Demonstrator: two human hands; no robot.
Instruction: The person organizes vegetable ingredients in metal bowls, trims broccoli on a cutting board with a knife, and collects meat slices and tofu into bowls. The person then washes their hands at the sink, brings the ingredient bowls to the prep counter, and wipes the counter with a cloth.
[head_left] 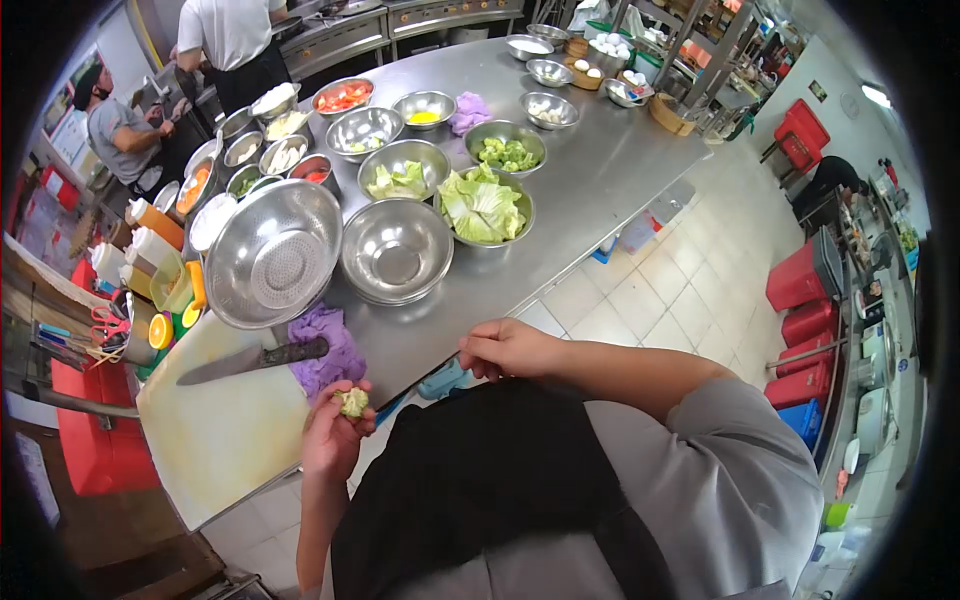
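Note:
My left hand (332,432) is closed around a small pale-green vegetable piece (353,402), possibly a lettuce core or floret, above the cutting board's right edge. My right hand (510,348) hovers by the table edge with its fingers curled in; whatever they may hold is hidden. A knife (225,368) lies across the white cutting board (230,430), its dark handle on a crumpled purple cloth (330,355). Beyond the cloth stand a perforated steel colander (275,255) and a bare steel bowl (397,250). Behind, large green leaves (483,208) fill another bowl.
Bowls of torn lettuce (398,182), chopped greens (507,154) and red pieces (342,96) crowd the steel table (610,160). Squeeze bottles (155,222) and a tool holder with red scissors (108,325) line the left. Two people (130,135) work at the far left. Red bins (805,350) stand right.

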